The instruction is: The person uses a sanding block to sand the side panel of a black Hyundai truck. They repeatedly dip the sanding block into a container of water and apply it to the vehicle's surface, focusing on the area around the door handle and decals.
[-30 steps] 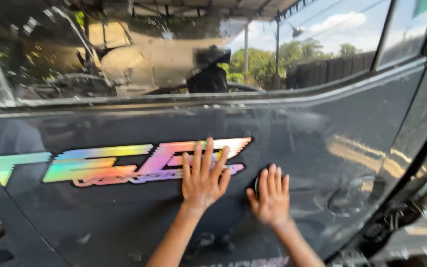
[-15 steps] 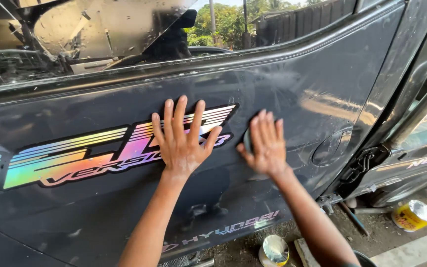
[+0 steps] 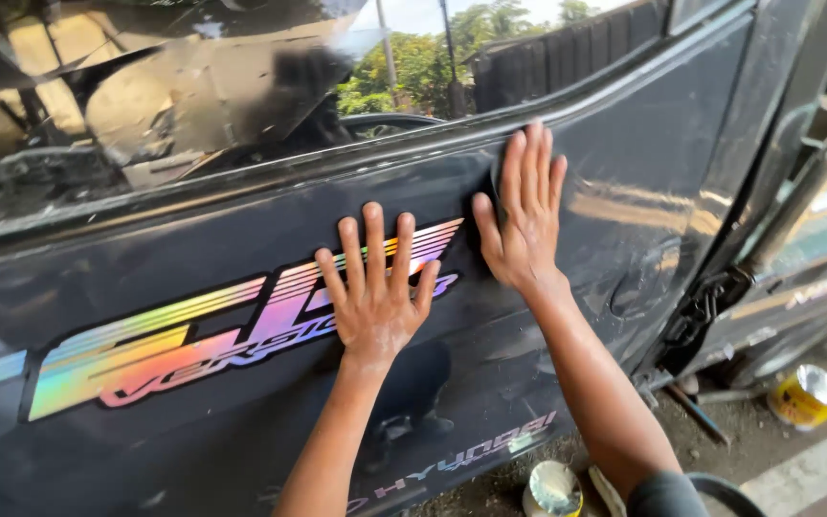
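- Left hand (image 3: 373,297) flat on the decal (image 3: 232,340), centre frame, fingers spread, gripping nothing.
- Right hand (image 3: 522,215) flat on the door (image 3: 624,191) just under the window sill, fingers together.
- Best to keep palm pressure even and avoid the decal edges.
- Glossy dark metal panel, dented at right; decal is a thin iridescent film.

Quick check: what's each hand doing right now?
Left hand: open, flat on the rainbow decal, holding nothing.
Right hand: open, flat on the dark door panel, holding nothing.
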